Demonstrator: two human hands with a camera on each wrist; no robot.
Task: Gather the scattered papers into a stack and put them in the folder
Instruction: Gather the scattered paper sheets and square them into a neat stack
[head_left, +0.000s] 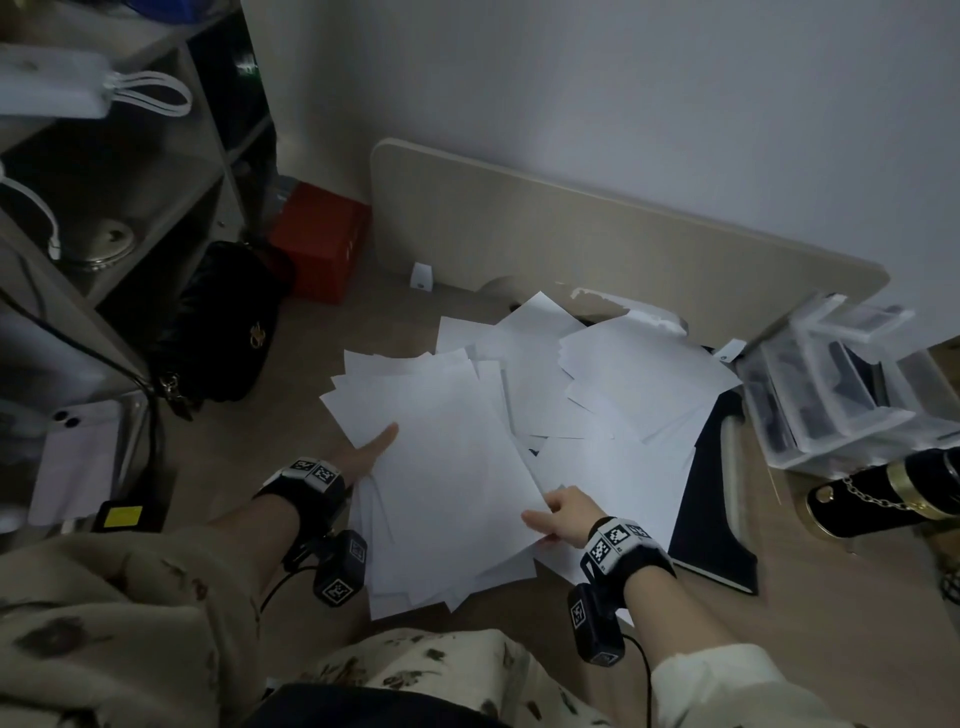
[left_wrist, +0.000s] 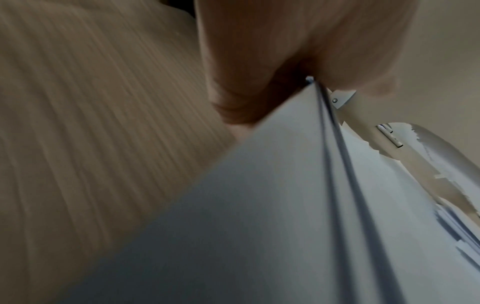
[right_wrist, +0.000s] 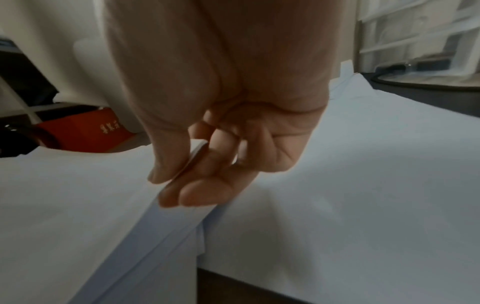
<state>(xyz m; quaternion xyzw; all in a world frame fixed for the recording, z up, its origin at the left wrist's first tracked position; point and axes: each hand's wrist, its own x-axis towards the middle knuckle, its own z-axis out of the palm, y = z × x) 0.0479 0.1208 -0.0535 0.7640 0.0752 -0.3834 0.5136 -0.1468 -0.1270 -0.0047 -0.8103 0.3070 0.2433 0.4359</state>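
While the right hand (right_wrist: 207, 144) pinches the near right edge of the loose bundle of white paper sheets (head_left: 447, 467) between thumb and fingers, the left hand (head_left: 371, 449) clamps the bundle's left edge, thumb on top. Both grips are closed on this bundle, which rests on the beige wooden surface (head_left: 249, 467). I think it is best to lift it slightly and tap the edges square before adding more. Other white sheets (head_left: 613, 374) lie fanned behind, partly covering the dark navy flat folder (head_left: 711, 499) at the right, so these must be collected first
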